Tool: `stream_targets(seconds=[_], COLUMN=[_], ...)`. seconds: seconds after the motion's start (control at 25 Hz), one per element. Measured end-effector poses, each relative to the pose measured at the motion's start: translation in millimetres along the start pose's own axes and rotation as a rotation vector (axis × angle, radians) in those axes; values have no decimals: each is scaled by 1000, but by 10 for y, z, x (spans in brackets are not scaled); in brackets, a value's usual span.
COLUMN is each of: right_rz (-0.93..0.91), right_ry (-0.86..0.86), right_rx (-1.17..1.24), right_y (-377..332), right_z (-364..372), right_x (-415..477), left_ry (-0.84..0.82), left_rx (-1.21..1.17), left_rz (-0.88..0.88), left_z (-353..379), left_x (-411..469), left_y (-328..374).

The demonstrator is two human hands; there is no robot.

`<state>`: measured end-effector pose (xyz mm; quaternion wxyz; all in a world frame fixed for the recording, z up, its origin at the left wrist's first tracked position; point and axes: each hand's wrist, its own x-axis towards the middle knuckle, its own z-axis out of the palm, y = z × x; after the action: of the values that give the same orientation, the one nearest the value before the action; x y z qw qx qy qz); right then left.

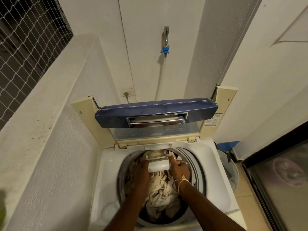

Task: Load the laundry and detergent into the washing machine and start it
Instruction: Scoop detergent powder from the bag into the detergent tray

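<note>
White walls [103, 17], a netted, seemingly dark window [25, 39], tiled floor [246, 194].

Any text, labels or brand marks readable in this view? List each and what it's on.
Nothing can be read.
Sticker on the right side of the open lid: printed lines and symbols, too small and blurred to read.
Detergent drawer held in both hands: no visible text.
Wall socket: no marking visible.

Wall tap [166, 33] with blue fitting [165, 50]; socket [128, 93]; mesh window [25, 44].
</note>
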<state>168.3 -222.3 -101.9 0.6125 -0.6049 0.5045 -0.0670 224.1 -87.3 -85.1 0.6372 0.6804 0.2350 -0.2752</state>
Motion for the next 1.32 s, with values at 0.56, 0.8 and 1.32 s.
stream_targets(seconds=[0.56,0.8,1.32], right_rz=[1,-74,-549], right_ry=[-201,-289,-467], right_rx=[118,124,43], right_y=[10,-55,169], right_z=[-301,-581,-1455], right_x=[-856,-1215,-2177], left_ry=[-117,-150,13], left_rx=[148,151,96], left_rz=[186,301,500], left_z=[-621,-742,-959], left_x=[-643,-1253,-2819], left_y=[-223,-142,-566])
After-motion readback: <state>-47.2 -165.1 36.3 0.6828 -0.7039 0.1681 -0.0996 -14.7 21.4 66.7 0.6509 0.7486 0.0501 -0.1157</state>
